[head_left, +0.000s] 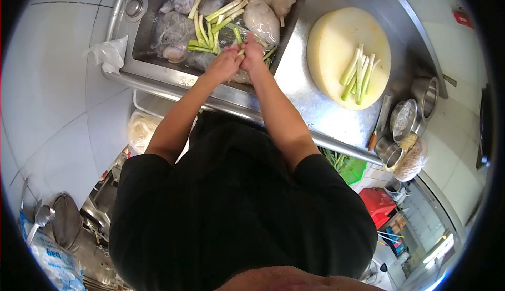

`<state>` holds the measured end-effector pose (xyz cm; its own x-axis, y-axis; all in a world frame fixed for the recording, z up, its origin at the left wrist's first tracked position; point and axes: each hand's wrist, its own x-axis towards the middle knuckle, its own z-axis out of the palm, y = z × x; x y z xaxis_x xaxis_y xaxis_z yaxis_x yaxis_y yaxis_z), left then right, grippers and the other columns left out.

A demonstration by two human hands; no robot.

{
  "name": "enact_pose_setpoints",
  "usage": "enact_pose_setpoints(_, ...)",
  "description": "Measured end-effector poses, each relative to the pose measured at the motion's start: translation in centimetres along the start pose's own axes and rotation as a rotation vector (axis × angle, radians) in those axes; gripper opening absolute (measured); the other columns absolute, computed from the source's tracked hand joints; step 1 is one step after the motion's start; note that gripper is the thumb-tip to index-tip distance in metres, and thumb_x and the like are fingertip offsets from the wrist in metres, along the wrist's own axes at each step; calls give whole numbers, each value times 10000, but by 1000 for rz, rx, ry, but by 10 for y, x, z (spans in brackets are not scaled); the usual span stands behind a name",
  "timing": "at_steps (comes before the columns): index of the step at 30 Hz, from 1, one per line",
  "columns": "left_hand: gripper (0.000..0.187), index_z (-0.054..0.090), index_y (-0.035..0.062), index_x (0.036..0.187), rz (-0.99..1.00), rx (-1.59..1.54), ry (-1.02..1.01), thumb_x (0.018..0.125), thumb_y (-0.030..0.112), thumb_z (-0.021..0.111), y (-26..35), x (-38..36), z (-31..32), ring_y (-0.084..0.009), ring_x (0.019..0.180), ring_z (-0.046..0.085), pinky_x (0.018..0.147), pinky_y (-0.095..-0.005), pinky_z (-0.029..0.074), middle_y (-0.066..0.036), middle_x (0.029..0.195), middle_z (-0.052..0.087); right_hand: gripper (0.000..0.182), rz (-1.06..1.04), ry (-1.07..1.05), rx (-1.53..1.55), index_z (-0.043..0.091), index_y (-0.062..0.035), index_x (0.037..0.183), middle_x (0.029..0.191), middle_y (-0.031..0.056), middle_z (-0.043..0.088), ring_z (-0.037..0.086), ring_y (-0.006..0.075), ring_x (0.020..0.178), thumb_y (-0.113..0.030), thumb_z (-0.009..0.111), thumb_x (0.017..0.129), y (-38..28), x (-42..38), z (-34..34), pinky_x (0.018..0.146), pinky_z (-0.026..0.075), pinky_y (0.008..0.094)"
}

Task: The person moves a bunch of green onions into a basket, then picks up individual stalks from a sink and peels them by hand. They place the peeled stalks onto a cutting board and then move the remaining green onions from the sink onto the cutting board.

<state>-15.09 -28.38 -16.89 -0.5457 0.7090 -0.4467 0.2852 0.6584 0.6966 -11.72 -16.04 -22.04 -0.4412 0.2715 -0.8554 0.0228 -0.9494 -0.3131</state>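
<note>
Both my hands are close together over the front of a metal sink (pixel 173 72). My left hand (pixel 224 64) and my right hand (pixel 253 53) have their fingers closed on a green stalk (pixel 238 35) that sticks up between them. Behind and left of my hands, cut green and white stalks (pixel 201 31) lie across plastic-wrapped bundles (pixel 261 20) in the sink. More cut stalks (pixel 360 75) rest on a round, pale cutting board (pixel 329 38) to the right.
A cleaver (pixel 380 123) lies right of the board, beside metal bowls (pixel 424 95) and a strainer (pixel 402 118). Crumpled white plastic (pixel 111 54) hangs over the sink's left edge. A green basket (pixel 353 170) with leaves sits below the counter.
</note>
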Motion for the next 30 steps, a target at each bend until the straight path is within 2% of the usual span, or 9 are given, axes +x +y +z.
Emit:
enact_pose_setpoints(2, 425, 629, -25, 950, -16, -10, -21, 968, 361, 451, -4, -23, 4, -412, 916, 597, 819, -461, 453, -255, 912, 632, 384, 4, 165, 175, 409, -71, 798, 633, 65, 361, 448, 226, 550, -385, 432, 1017, -24, 5, -5, 695, 566, 495)
enact_pose_setpoints(4, 457, 629, -17, 912, 92, -87, 65, 969, 392, 434, -38, -49, 0, -406, 864, 606, 803, -460, 454, -233, 865, 642, 409, -27, 40, 209, 405, -86, 777, 634, 56, 367, 449, 225, 575, -417, 408, 1017, -47, 7, -16, 763, 542, 501)
enact_pose_setpoints(7, 523, 638, -1, 906, -268, -15, -11, 966, 465, 410, -49, -52, -36, -389, 846, 607, 792, -450, 455, -207, 851, 647, 443, -88, -87, 270, 404, -103, 750, 637, 51, 396, 471, 230, 621, -456, 379, 1016, -57, 4, -24, 826, 518, 503)
enact_pose_setpoints(11, 532, 620, 30, 1095, -47, 32, 22, 978, 493, 385, -6, -27, 0, -352, 847, 615, 799, -429, 474, -194, 991, 643, 448, -96, -219, 313, 454, -93, 772, 785, 102, 571, 568, 252, 744, -459, 372, 1017, -24, -5, -21, 784, 514, 446)
enact_pose_setpoints(13, 446, 586, 19, 1146, -201, -510, 338, 998, 406, 423, -12, 6, 36, -286, 799, 626, 777, -399, 508, -162, 1023, 648, 411, -62, -280, 215, 508, -84, 815, 852, 106, 609, 579, 238, 763, -422, 395, 1020, -3, -21, -20, 757, 513, 414)
enact_pose_setpoints(16, 327, 588, 11, 1129, -245, -1388, 496, 1008, 287, 463, -10, 25, 34, -195, 758, 601, 753, -341, 534, -98, 947, 628, 306, 9, -335, -120, 587, -70, 950, 881, 72, 625, 578, 191, 763, -349, 474, 1002, 25, -49, -36, 711, 497, 346)
enact_pose_setpoints(19, 242, 593, 10, 1109, -190, -1382, 389, 1007, 192, 469, -22, 21, 10, -137, 704, 556, 716, -291, 539, -41, 838, 576, 234, -25, -215, -514, 627, -63, 1017, 846, 31, 625, 566, 146, 745, -281, 559, 965, 21, -61, -47, 689, 476, 301)
enact_pose_setpoints(26, 255, 614, 28, 1173, 3, -910, 183, 997, 161, 487, -19, -12, 4, -60, 636, 431, 568, -213, 374, 36, 744, 493, 337, -705, -349, -992, 632, 65, 1143, 846, 51, 659, 565, 100, 691, -179, 641, 911, -34, -75, 29, 635, 476, 247)
enact_pose_setpoints(30, 262, 623, 65, 1202, 30, -674, 230, 996, 152, 487, -11, -29, 0, -45, 635, 412, 565, -196, 351, 37, 751, 498, 266, -584, -414, -1041, 662, 55, 1108, 821, 56, 664, 579, 92, 689, -135, 609, 929, -40, -69, 31, 618, 492, 240)
